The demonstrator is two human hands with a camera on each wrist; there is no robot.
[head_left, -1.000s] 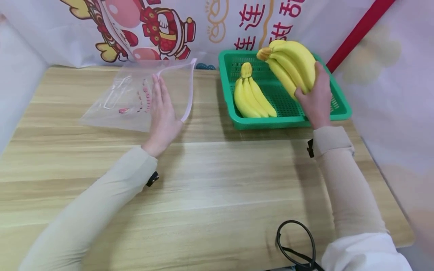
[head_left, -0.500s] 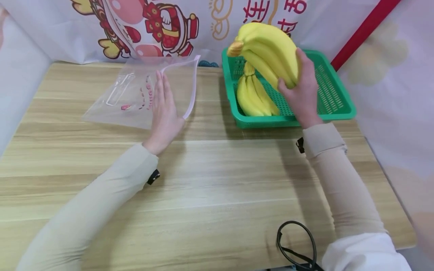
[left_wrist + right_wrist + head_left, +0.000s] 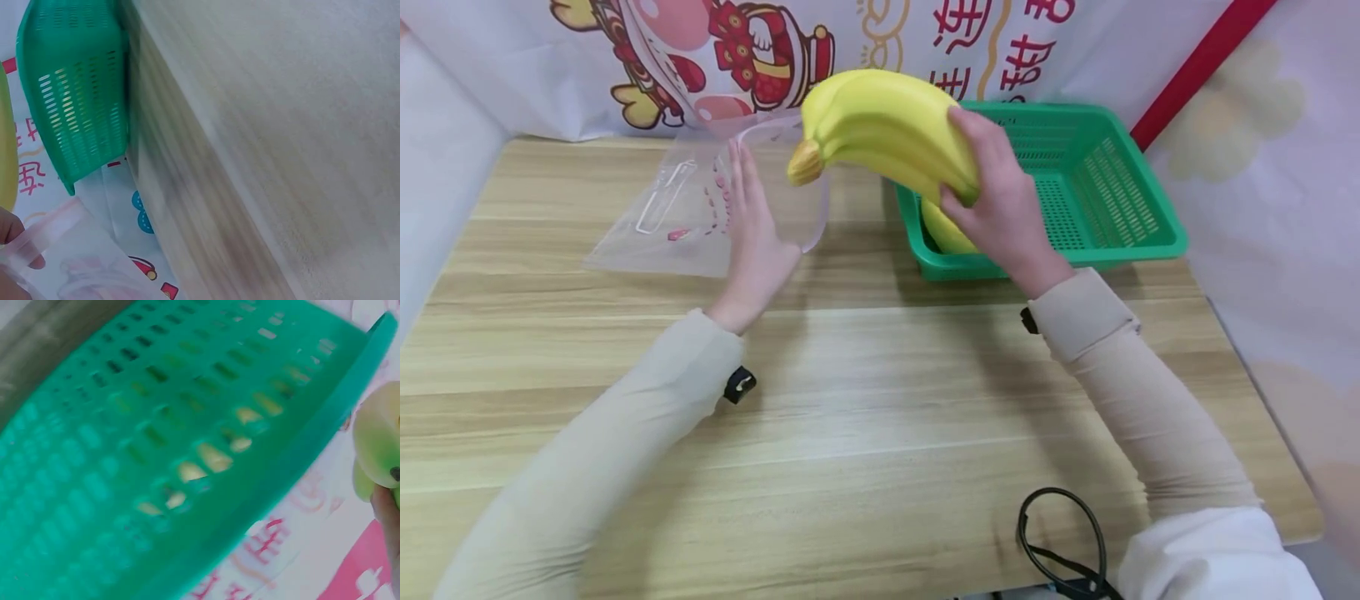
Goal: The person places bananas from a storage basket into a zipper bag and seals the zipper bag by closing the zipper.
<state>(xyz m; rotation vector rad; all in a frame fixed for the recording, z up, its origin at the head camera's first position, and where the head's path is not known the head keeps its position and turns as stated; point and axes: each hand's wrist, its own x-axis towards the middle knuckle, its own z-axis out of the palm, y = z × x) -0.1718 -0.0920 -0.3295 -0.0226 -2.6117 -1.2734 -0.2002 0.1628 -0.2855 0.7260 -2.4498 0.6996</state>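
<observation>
A bunch of yellow bananas [image 3: 887, 133] is in my right hand [image 3: 1000, 192], raised over the gap between the basket and the bag. My right hand grips its lower end, thumb underneath, and the brown stem end points left. My left hand [image 3: 754, 233] is at the mouth of a clear zip bag [image 3: 662, 217], its fingers straight and thumb spread against the rim. In the left wrist view, the fingers [image 3: 9, 228] touch the bag's pinkish rim [image 3: 56, 222]. A second banana bunch [image 3: 943, 229] lies in the green basket [image 3: 970, 267], mostly hidden behind the held bunch and hand.
The basket stands at the back right of the wooden table [image 3: 850, 400]. Behind it hangs a printed white sheet [image 3: 895, 42] with a red strip [image 3: 1195, 75]. A black cable loop [image 3: 1060, 533] lies at the table's front edge.
My right hand has carried the bananas leftward from above the basket toward the bag's mouth. The left hand has stayed almost in place at the bag.
</observation>
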